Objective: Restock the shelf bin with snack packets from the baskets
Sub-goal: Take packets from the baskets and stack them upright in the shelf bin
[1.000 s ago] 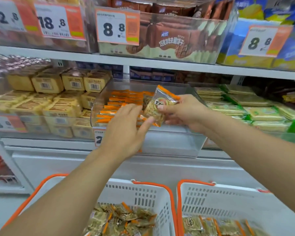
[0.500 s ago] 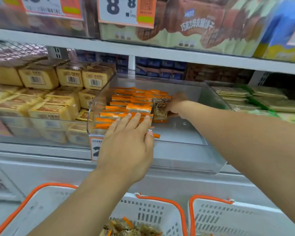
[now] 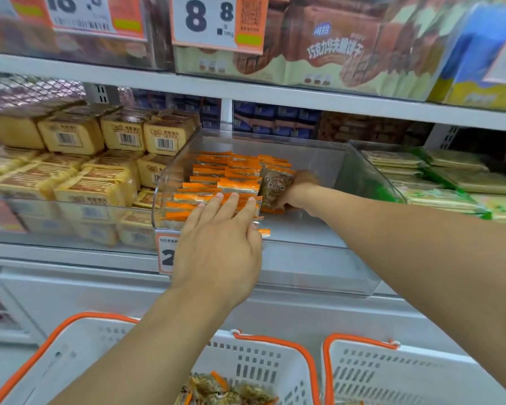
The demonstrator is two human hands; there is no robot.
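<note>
The step in hand looks like putting one snack packet into the clear shelf bin (image 3: 360, 173). The right hand (image 3: 297, 190) reaches deep into the bin. It holds a round-biscuit packet (image 3: 276, 185) and stands it up at the right end of the rows. Its fingers are mostly hidden behind the packet, but they seem curled round it.

The left hand (image 3: 219, 244) is flat, with straight fingers spread a little. The fingertips press on the front of the orange-edged packets (image 3: 225, 176) so the rows do not tip over. It holds nothing.

The packets fill the left part of the bin. The right part is bare, so there is a lot of room left. The job seems far from done.

Down below are two white baskets with orange rims. The left basket (image 3: 260, 363) has more of the same packets in it. The right basket (image 3: 392, 372) is mostly cut off, and only a bit of what is inside shows.

Next, I think the right hand must let go of the packet and make sure it stays standing. Then it can go down to a basket for another one. The left hand should keep the rows steady until then. The packets are slippery and thin, so they could fall flat.
</note>
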